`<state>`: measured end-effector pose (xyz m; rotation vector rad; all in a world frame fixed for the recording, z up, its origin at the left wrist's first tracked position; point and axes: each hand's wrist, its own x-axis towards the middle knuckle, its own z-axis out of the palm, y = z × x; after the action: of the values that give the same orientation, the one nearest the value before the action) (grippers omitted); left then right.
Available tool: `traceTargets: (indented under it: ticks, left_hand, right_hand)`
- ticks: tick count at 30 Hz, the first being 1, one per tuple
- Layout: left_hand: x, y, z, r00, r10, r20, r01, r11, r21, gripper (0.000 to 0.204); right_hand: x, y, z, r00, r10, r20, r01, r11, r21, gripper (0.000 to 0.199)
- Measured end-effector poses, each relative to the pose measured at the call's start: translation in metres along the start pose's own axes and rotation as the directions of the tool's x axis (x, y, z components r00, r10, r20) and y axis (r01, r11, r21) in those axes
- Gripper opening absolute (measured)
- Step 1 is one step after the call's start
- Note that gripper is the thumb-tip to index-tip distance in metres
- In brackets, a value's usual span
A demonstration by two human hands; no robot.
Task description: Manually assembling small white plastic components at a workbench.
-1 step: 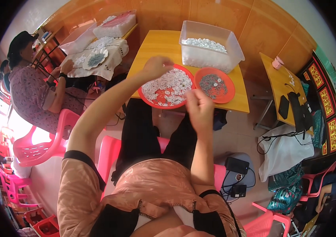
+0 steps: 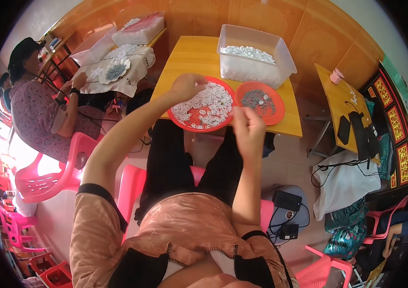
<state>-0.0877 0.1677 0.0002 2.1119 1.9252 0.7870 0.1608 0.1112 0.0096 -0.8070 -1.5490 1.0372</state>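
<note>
left hand [image 2: 188,88] curls, white pieces [image 2: 209,103] lying near and right of it; right hand [image 2: 249,126] narrows, grey pieces [image 2: 256,100] lying far and right; whether either grips anything, i cannot tell.

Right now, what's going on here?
Someone seated has the left hand over the far left part of a red tray of white pieces. The right hand is by its near right side, next to an orange tray of small grey pieces. Whether either holds anything is unclear. A clear bin stands farther back on the yellow table.
</note>
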Motion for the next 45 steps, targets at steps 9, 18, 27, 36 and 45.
traceTargets:
  ticks: [9,18,27,36,45]
  left_hand:
    - [-0.028,-0.016,0.048,0.932,0.361,-0.024,-0.352,0.922,0.159,0.016]
    - [-0.019,-0.006,0.039,0.999,-0.013,-0.044,0.020,0.988,0.152,0.011]
    - [-0.014,0.003,0.057,0.995,0.101,0.023,-0.102,0.921,0.377,0.010]
    - [-0.004,0.022,0.053,0.982,0.012,0.189,-0.115,0.830,0.546,0.012]
    - [-0.017,0.025,0.037,0.993,-0.041,0.111,0.003,0.947,0.322,0.021]
  right_hand:
    - [0.012,0.019,-0.020,0.983,0.123,-0.133,-0.105,0.986,0.132,0.026]
    - [0.009,0.017,-0.019,0.989,0.107,-0.100,-0.095,0.989,0.117,0.024]
    - [0.010,0.028,-0.019,0.992,0.078,-0.099,-0.072,0.996,0.061,0.026]
    - [0.009,0.019,-0.017,0.994,0.063,-0.090,-0.052,0.991,0.121,0.024]
    - [0.010,0.027,-0.017,0.991,0.095,-0.090,-0.084,0.989,0.118,0.022]
